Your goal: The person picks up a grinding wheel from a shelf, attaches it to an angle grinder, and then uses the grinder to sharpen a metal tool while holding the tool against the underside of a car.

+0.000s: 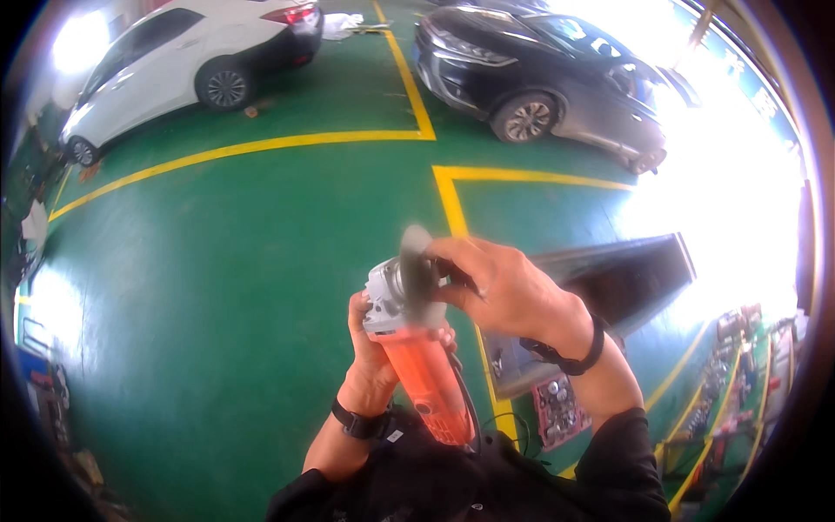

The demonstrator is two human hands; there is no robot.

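I hold an orange angle grinder (416, 383) upright, its grey metal head at the top and a cord hanging from its lower end. My left hand (370, 357) is wrapped round the grinder just below the head, from the left and behind. My right hand (491, 283) is at the head, fingers bent and closed on a blurred grey disc (411, 248) on the spindle side; whether the disc is attached cannot be made out. Part of my right fingertips is hidden behind the hand and disc.
A white car (152, 74) and a black car (557, 87) stand ahead on green floor with yellow lines. Behind my right hand lies a large dark panel (639, 265), beside a pink tool case (561, 413). Racks of tools and parts (722, 383) line the right side.
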